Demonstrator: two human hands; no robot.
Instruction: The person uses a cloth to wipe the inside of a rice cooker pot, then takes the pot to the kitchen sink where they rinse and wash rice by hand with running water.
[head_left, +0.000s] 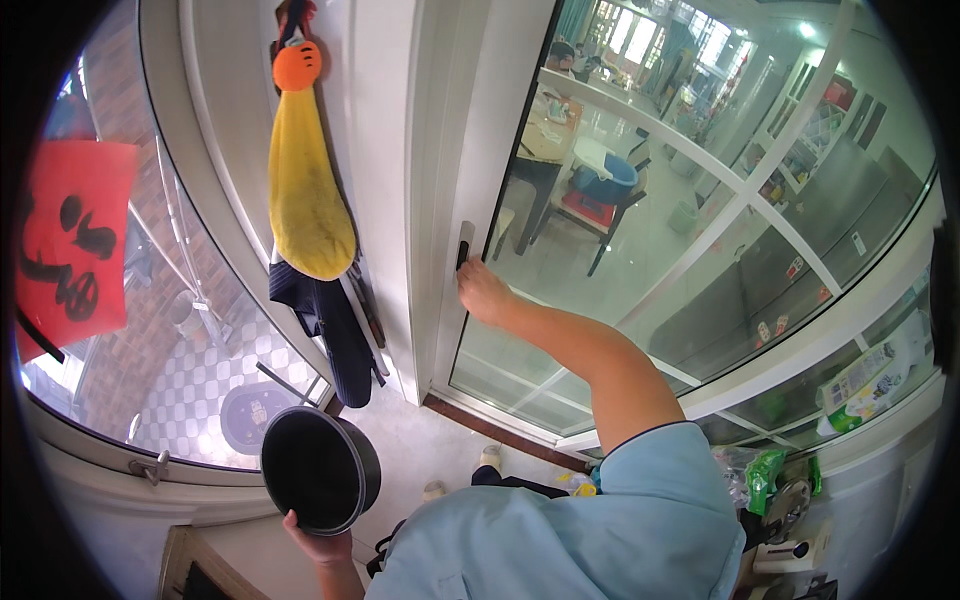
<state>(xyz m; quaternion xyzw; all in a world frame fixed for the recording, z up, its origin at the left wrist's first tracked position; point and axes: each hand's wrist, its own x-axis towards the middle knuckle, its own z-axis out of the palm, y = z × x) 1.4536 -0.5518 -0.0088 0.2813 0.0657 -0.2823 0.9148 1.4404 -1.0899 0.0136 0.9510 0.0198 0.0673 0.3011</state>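
My left hand holds a round black pot by its lower rim, tilted so that its dark inside faces the camera. At the recessed handle of a white-framed glass sliding door is my right hand, its fingers bent at the lower end of the recess. Whether the fingertips are hooked into it cannot be told. A yellow plush hand towel with an orange top hangs on the wall to the left, above a dark striped cloth.
A window with a metal latch curves along the left. Under the door runs a brown sill. Plastic bags and a white appliance stand at lower right. Behind the glass are a chair with a blue basin, a table and people.
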